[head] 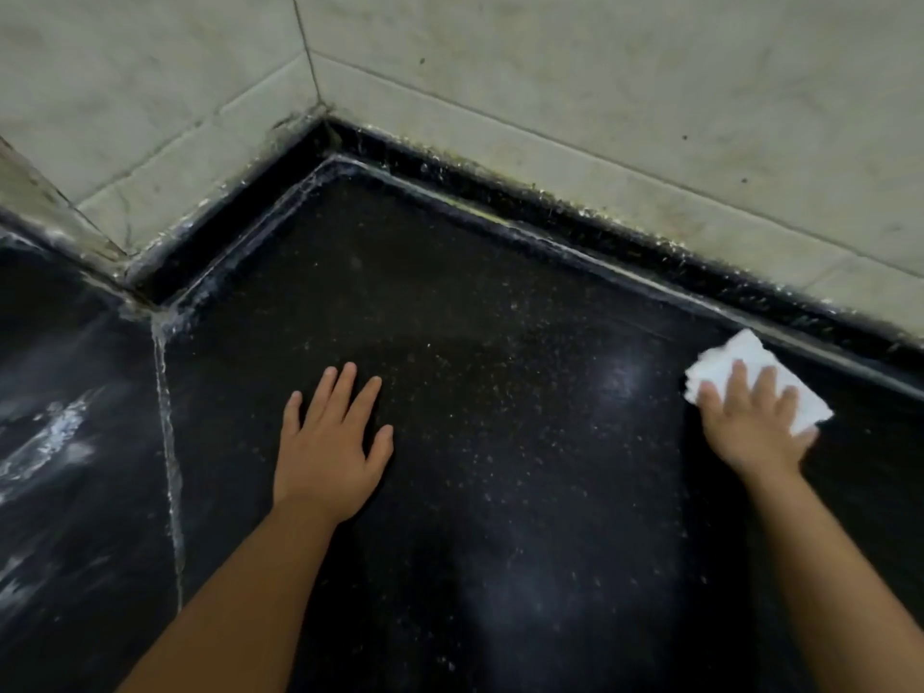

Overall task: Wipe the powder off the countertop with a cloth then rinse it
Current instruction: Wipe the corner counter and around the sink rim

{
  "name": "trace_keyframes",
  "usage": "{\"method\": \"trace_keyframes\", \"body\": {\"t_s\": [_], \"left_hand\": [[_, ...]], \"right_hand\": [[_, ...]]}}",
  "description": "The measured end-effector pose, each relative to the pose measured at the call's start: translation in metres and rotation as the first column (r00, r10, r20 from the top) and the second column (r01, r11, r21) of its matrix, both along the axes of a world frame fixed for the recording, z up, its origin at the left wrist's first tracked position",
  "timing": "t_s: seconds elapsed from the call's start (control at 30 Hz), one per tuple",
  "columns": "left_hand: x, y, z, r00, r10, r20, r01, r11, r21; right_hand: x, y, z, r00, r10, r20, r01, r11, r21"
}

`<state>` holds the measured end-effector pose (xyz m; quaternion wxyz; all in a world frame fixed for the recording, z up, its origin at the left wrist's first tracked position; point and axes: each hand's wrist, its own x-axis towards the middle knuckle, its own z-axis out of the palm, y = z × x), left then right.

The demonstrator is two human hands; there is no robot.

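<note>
the desk [500, 292] is a dark, speckled stone surface set into a corner of pale tiled wall [550, 92], with a raised black lip running along its back and left edges. fine pale powder [450, 392] is scattered over the middle of the desk, thickest between the two hands.

the left hand [327, 442] lies palm down on the desk near its middle, fingers [345, 387] straight and slightly spread, holding nothing. the right hand [755, 422] presses a folded white cloth [740, 357] flat against the desk close to the back edge, far to the right; its fingers are spread apart and laid straight over the cloth rather than curled round it (the thumb side is partly hidden by the cloth's edge). the cloth sticks out beyond the fingertips toward the raised lip and also past the hand on its right side.

a pale grout seam [167, 442] runs from the left corner of the lip toward the near edge, and whitish smears [50, 437] show on the slab left of it.
</note>
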<state>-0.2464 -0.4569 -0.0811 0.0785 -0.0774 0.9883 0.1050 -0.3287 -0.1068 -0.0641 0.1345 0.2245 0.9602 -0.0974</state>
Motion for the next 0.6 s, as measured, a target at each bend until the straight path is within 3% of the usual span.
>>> {"method": "trace_keyframes", "body": {"t_s": [0.13,0.23,0.33,0.43,0.47,0.53,0.6], "left_hand": [[-0.001,0.000,0.001,0.999,-0.005,0.042,0.006,0.999,-0.034],[-0.003,-0.001,0.000,0.998,-0.006,0.063,0.009,0.999,-0.048],[-0.003,-0.001,0.003,0.996,-0.009,0.084,0.014,0.998,-0.063],[-0.003,-0.001,0.004,0.995,-0.007,0.095,0.016,0.996,-0.084],[-0.004,-0.001,0.004,0.996,-0.006,0.091,0.013,0.997,-0.076],[-0.003,0.000,0.004,0.996,-0.007,0.085,0.012,0.998,-0.061],[-0.001,0.000,0.004,0.997,-0.007,0.072,0.010,0.999,-0.049]], "right_hand": [[-0.060,-0.101,-0.008,0.974,0.222,0.041,-0.219,0.974,-0.058],[-0.066,-0.166,-0.007,0.894,0.449,0.011,-0.446,0.891,-0.089],[-0.037,-0.189,-0.006,0.738,0.675,0.030,-0.670,0.737,-0.087],[0.022,-0.164,-0.013,0.524,0.847,-0.089,-0.851,0.524,-0.034],[0.042,-0.145,-0.017,0.498,0.859,-0.117,-0.866,0.499,-0.020],[0.069,-0.091,-0.022,0.548,0.835,-0.056,-0.837,0.547,-0.026],[0.078,-0.033,-0.022,0.665,0.745,0.050,-0.746,0.665,0.016]]}}
